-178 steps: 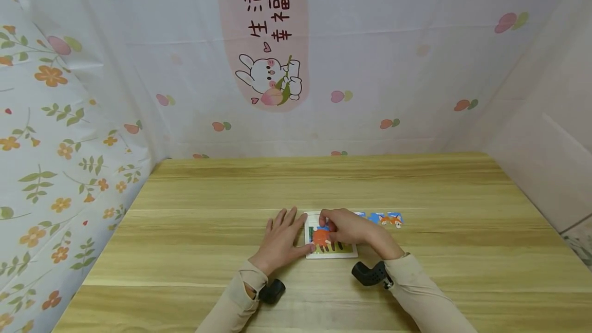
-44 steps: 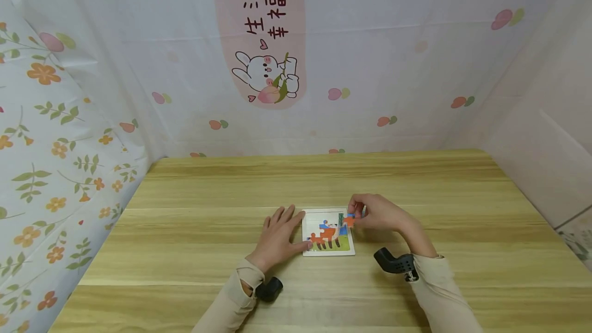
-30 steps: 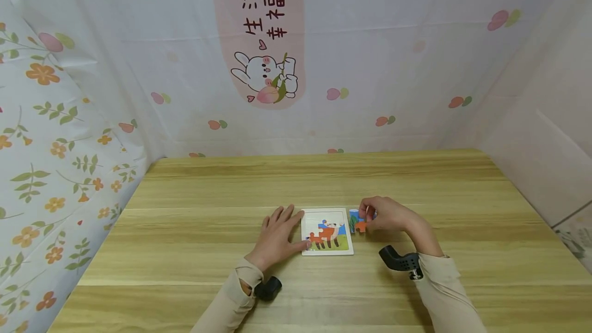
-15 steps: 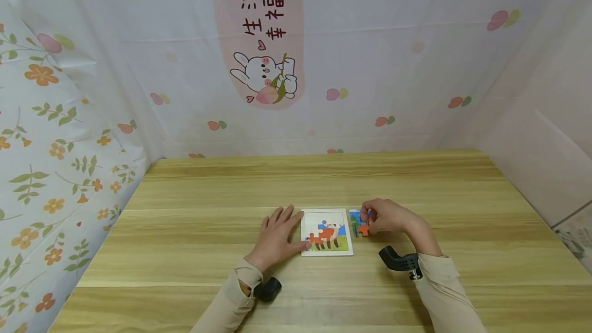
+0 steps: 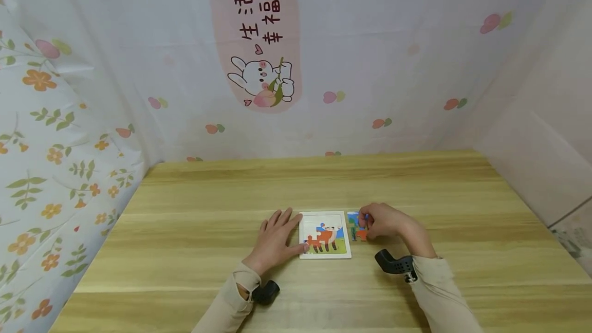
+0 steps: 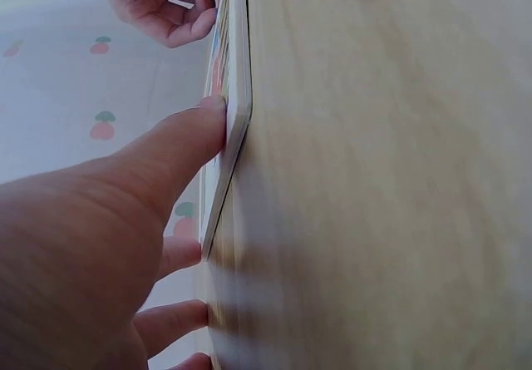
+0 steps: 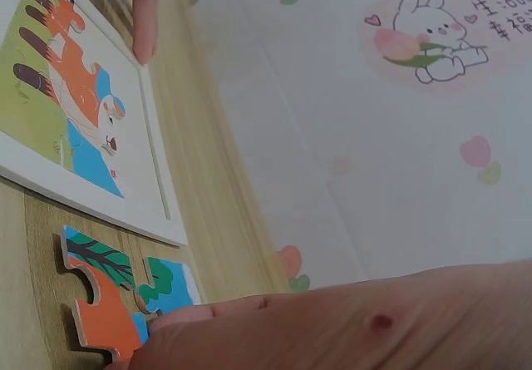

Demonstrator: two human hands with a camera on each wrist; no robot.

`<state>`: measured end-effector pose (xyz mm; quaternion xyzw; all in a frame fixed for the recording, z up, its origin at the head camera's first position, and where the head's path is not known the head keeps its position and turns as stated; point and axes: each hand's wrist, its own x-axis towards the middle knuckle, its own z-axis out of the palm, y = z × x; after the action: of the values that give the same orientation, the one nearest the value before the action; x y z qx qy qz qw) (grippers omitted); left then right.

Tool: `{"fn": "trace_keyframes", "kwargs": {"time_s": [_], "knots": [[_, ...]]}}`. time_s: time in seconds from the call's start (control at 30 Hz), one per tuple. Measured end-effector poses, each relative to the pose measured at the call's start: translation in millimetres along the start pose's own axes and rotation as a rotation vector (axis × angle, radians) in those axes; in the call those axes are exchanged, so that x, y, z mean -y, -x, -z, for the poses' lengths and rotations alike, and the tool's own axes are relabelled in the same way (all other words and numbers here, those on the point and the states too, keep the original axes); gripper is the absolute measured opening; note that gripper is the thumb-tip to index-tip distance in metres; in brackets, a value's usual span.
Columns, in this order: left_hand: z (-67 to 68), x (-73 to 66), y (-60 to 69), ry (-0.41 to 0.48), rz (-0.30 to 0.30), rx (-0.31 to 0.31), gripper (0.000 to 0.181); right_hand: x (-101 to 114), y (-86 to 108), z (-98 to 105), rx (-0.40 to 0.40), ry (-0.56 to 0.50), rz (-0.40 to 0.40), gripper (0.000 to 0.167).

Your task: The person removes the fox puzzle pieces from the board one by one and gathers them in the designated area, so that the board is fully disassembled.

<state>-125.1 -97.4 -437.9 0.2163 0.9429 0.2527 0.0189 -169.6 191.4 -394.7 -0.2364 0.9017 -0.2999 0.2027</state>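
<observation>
A white-framed puzzle board (image 5: 325,256) lies on the table, partly filled with an orange animal over green grass; its upper part is bare white. My left hand (image 5: 274,243) rests at its left edge, the thumb (image 6: 187,141) on the lower left corner and the other fingers spread beside it. Just right of the board, my right hand (image 5: 386,221) pinches an orange, green and blue puzzle piece (image 7: 108,303) low over the table. Against it lies a blue and green piece (image 7: 170,283). The fingertips and any pieces under my right hand are partly hidden.
The wooden table (image 5: 208,194) reaches back to a patterned cloth (image 5: 379,66) with a rabbit print. A flowered cloth (image 5: 60,179) hangs at the left. Black wrist mounts (image 5: 266,292) sit by both sleeves.
My right hand has gone from over the board to its right side, carrying the orange piece, which has turned and sits beside the blue and green one. My left hand has stayed at the board's edge.
</observation>
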Motion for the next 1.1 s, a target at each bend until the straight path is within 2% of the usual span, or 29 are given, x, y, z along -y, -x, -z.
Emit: {"fn": "trace_keyframes", "kwargs": {"time_s": [0.43, 0.77, 0.9, 1.1], "knots": [[-1.0, 1.5, 1.2, 0.009, -0.001, -0.003, 0.069, -1.3, -2.9, -5.1, -0.02, 0.022, -0.043, 0.025], [-1.8, 1.4, 0.9, 0.018, -0.003, -0.007, 0.069, 2.4, 1.4, -1.5, -0.052, 0.015, -0.089, 0.025], [-1.6, 1.1, 0.9, 0.016, -0.003, -0.005, 0.07, 5.7, 2.0, 0.0, -0.065, 0.045, -0.059, 0.021], [-1.7, 1.0, 1.4, 0.012, -0.005, 0.001, 0.071, 17.2, -0.4, -1.9, -0.074, 0.057, 0.033, 0.018]]}}
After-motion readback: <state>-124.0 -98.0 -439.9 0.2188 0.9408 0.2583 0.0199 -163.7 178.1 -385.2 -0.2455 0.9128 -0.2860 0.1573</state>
